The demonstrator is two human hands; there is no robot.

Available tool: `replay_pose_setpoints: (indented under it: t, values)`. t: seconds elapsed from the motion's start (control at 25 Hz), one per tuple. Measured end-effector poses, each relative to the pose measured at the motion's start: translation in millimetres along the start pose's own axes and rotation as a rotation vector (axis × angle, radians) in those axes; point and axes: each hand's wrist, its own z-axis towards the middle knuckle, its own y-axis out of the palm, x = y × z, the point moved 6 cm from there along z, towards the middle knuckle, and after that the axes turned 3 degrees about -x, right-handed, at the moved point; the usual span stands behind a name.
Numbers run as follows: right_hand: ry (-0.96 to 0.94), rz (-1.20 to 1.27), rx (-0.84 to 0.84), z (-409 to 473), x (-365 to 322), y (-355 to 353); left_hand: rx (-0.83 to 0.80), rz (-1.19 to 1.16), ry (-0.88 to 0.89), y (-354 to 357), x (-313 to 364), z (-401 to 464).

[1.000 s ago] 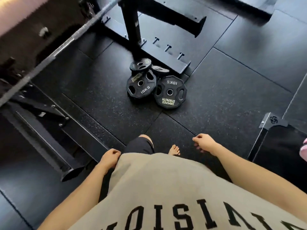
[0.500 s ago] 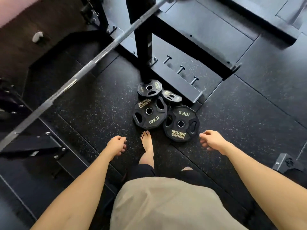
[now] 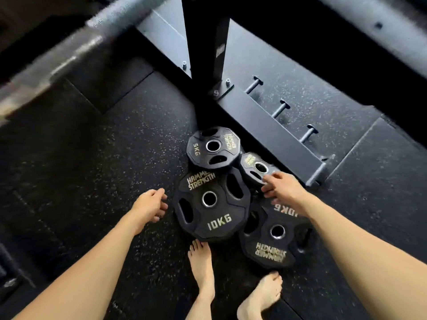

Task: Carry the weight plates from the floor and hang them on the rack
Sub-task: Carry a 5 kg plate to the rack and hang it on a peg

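Four black weight plates (image 3: pixel 211 199) lie clustered on the speckled rubber floor (image 3: pixel 120 158), just beside the base of the rack (image 3: pixel 272 132); a plate marked 5KG (image 3: pixel 213 147) lies farthest from the person, a small plate (image 3: pixel 255 168) to its right, and two plates marked 10KG nearer the bare feet (image 3: pixel 201 266), the left one overlapping its neighbours; the left hand (image 3: pixel 150 205) hovers beside the left 10KG plate, fingers loosely curled and holding nothing; the right hand (image 3: pixel 283 189) reaches over the small plate and the right 10KG plate (image 3: pixel 273 236), fingers spread, though whether they touch I cannot tell; a blurred steel barbell (image 3: pixel 69 56) crosses the upper left.
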Motion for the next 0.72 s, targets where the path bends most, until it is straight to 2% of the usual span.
replay_pose_setpoints:
  t: [0.12, 0.28, 0.36, 0.52, 0.72]
  values:
    - [-0.017, -0.003, 0.011, 107, 0, 24, 0.004, -0.042, 0.029, 31, 14, 108]
    - [-0.142, -0.086, 0.196, 231, -10, 34, 0.036, -0.071, 0.089, 73, 37, 230]
    - [-0.182, -0.144, 0.256, 261, -18, 33, 0.051, -0.121, 0.093, 88, 49, 265]
    - [-0.125, -0.142, 0.184, 330, -7, 55, 0.060, -0.330, 0.079, 111, 51, 328]
    - [-0.071, 0.036, 0.128, 359, -4, 75, -0.059, -0.478, 0.085, 125, 51, 353]
